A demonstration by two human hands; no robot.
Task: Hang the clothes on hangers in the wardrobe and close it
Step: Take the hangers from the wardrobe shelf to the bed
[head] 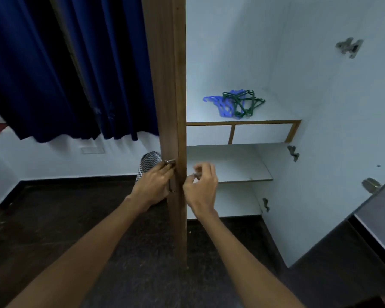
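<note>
No writing or label can be read anywhere in the head view. A wooden door stands edge-on up the middle, with the open wardrobe to its right. At about 7 o'clock from the centre, the left hand curls its fingers round the metal handle on the door's outer face. Just across the door edge, at about 5 o'clock, the right hand has its fingers bent and pinched on a small metal piece at the door's inner side; what that piece is cannot be told through the blur. The hangers, a blue bunch tangled with a green bunch, lie in a heap on the upper shelf at about 2 o'clock, well apart from both hands. A lower shelf sits behind the right hand. A second door with hinges swings out at 3 o'clock. A dark blue curtain hangs at 10 o'clock, and a zigzag-patterned cloth shows behind the left hand.
</note>
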